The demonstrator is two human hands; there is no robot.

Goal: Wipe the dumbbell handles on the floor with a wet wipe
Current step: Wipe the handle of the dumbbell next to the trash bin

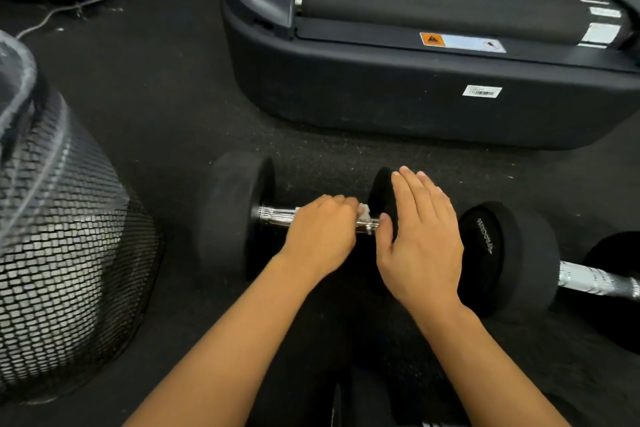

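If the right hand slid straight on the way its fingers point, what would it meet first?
After the dumbbell's weight head that the right hand rests on, likely the treadmill base beyond a strip of floor; depth is unclear.

Dumbbell (pixel 239 215): black round heads, chrome handle (pixel 277 215), lying on its side on floor.
Wipe (pixel 363 211): small white scrap on the handle, near its right head.
Second dumbbell (pixel 509 253): same type, lying right of first, knurled handle.

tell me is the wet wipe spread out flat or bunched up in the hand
Bunched up. The left hand curls round the chrome handle, and only a small crumpled white bit of the wet wipe shows past it.
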